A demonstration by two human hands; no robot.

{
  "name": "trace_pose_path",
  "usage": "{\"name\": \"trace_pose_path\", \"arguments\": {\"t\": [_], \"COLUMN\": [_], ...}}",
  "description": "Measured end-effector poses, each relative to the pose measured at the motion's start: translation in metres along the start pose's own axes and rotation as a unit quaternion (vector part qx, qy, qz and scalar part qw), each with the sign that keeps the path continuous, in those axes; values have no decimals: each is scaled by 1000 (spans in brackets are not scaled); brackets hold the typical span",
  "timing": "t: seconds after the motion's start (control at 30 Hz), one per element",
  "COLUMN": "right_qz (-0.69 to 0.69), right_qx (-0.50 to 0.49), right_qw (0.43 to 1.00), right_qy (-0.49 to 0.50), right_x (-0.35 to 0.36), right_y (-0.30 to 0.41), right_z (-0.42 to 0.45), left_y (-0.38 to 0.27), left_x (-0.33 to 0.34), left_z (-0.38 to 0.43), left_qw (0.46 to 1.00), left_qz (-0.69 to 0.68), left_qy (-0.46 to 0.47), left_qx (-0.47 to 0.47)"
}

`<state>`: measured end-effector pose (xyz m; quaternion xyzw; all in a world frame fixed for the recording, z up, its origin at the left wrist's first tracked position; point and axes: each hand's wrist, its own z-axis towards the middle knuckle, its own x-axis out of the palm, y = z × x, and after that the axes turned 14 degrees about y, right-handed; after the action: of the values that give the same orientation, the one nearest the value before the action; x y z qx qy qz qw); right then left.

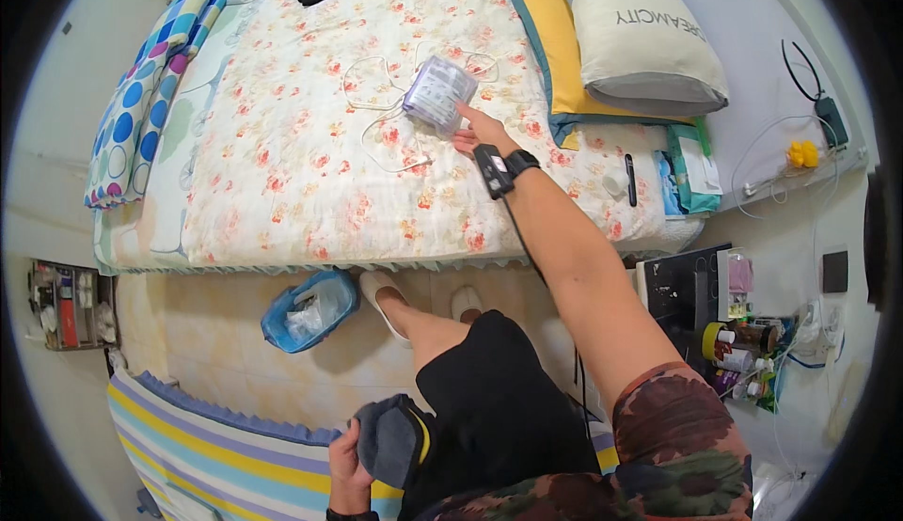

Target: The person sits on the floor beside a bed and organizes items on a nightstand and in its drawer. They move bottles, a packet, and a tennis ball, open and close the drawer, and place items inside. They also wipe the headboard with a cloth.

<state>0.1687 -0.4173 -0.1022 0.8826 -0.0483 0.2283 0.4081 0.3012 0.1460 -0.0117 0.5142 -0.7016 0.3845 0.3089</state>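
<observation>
My right hand (482, 132) reaches over the bed and holds the near right corner of a plastic-wrapped package (443, 91) with print and a purple edge. The thumb lies on top and the fingers are at its lower side; whether the package is lifted off the bed cannot be told. Around it, a white cable (376, 106) spreads in loose loops on the floral bed sheet (310, 189). Low in the picture, beside my lap, my left hand (347, 459) grips a dark grey fabric item (386, 440) with a yellow strip along one edge.
A cream cylindrical cushion (642, 41) lies on a yellow pillow (564, 48) at right. Near the bed's edge lie a black pen (631, 181) and a white roll (615, 184). A blue-lined bin (310, 313) stands by my feet. Bottles (734, 359) crowd the right side.
</observation>
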Motion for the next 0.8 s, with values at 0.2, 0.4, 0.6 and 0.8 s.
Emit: {"name": "trace_pose_path", "arguments": {"t": [0.2, 0.4, 0.6, 0.8], "right_qz": [-83, -158, -533, -797], "right_qx": [-47, -32, -408, -339], "right_qw": [995, 986, 729, 499], "right_qy": [-38, 39, -137, -29], "right_x": [24, 10, 62, 74], "right_y": [5, 10, -1, -19], "right_z": [46, 91, 36, 59], "left_y": [18, 14, 10, 11], "left_x": [-2, 14, 6, 3], "left_z": [33, 69, 68, 71], "left_qw": [996, 998, 999, 999], "left_qz": [-74, -65, -32, -48], "left_qy": [39, 9, -28, -13], "left_qx": [-17, -25, -10, -8]}}
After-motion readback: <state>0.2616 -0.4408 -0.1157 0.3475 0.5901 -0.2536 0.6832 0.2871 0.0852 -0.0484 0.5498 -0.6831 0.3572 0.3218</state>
